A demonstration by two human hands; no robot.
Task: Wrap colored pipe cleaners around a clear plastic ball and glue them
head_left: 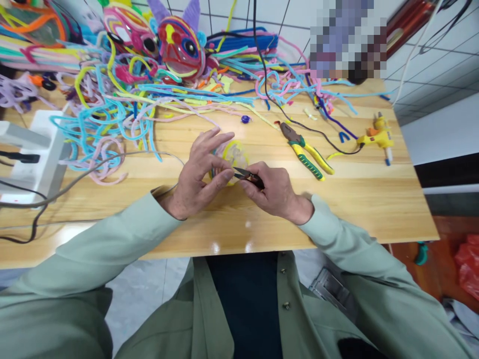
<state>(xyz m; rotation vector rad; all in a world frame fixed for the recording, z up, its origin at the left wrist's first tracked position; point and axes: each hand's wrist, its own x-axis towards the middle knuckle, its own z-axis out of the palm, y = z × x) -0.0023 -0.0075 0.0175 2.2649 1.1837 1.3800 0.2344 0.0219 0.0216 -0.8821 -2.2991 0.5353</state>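
My right hand is closed around a pair of small dark-handled scissors, with the narrow blades pointing left. Right at the blade tips, the thumb and forefinger of my left hand are pinched together, the other fingers stretched up and apart. Whatever lies in that pinch is too small to make out. Behind both hands sits a clear rounded piece with yellow edging, partly hidden by my left hand. Pliers with green and yellow handles lie on the table to the right of my right hand.
Fuzzy craft stems spread across the back and left of the wooden table. Several colourful masks stand against the tiled wall. A yellow glue gun lies far right, its cord crossing the table. A white power strip is at left.
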